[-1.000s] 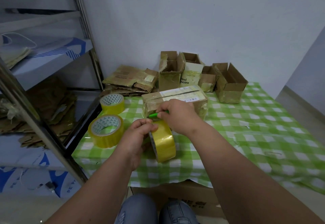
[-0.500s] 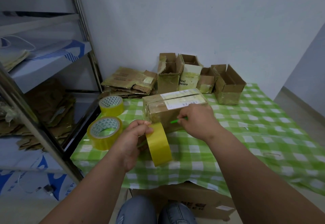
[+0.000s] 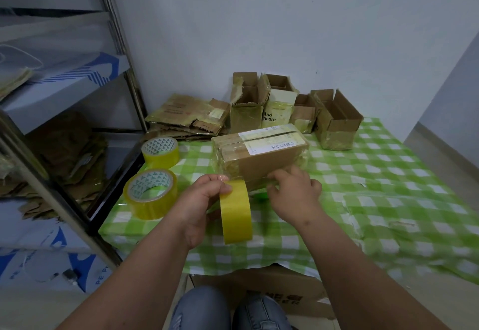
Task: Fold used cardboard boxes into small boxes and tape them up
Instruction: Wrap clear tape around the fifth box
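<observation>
Left hand grips the roll of yellow tape on edge, thumb and fingers pinched at the top where the free end comes off, likely to keep the strip from sticking back down. Right hand lies with fingers spread against the near face of the closed box, seemingly smoothing tape onto the cardboard; whether it also holds anything I cannot tell, though a small green object shows just under it. The box sits mid-table, just beyond both hands, long seam up, flaps shut and glossy with tape. Two spare rolls lie flat to the left, within easy reach. Behind the box stand open small boxes against the wall, and a stack of flattened cardboard waits beside them. All this on a green checked tablecloth, with a metal shelf unit at left, a pale wall behind, and a big carton underneath by the knees.
</observation>
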`<move>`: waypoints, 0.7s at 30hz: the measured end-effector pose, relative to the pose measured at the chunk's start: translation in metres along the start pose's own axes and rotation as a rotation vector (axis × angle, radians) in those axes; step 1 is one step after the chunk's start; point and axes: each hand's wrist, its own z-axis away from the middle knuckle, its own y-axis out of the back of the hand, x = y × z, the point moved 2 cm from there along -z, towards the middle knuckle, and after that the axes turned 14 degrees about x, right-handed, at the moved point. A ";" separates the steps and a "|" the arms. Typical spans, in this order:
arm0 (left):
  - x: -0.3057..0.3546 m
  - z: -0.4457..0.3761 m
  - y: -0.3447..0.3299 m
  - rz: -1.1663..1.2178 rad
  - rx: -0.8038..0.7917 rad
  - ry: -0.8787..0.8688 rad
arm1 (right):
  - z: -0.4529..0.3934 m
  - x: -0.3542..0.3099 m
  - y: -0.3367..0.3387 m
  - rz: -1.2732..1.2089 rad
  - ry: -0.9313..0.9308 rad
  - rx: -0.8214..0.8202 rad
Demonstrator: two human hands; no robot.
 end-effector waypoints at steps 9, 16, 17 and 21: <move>0.000 0.002 -0.001 -0.037 -0.004 -0.003 | 0.011 -0.045 -0.004 -0.945 -0.520 -0.334; -0.001 0.004 -0.002 -0.096 -0.002 -0.025 | 0.004 -0.058 -0.003 -1.006 -0.558 -0.271; 0.000 0.004 -0.001 -0.111 -0.001 -0.036 | 0.002 -0.059 -0.003 -1.001 -0.563 -0.249; 0.000 0.003 0.002 -0.189 -0.007 -0.075 | -0.004 -0.064 -0.001 -0.935 -0.567 -0.235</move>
